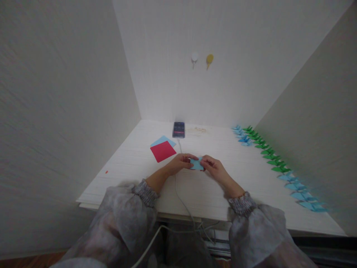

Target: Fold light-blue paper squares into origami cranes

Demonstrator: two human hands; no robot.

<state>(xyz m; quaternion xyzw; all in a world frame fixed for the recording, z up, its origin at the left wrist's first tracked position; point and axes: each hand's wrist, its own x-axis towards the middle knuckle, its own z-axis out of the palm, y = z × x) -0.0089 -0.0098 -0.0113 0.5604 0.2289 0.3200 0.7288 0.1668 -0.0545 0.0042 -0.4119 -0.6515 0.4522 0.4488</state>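
ok so blue paper sits between left hand and right hand, both pinching it, 1 per side; long axis unclear tbh

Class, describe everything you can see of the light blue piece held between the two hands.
The light blue piece is small, flat-looking and roughly four-sided, and appears to be paper. It is over the white table, gripped by the left hand at one end and the right hand at the other. Their grip covers its ends, so its full outline is hidden. It is too small to tell its folds or layers.
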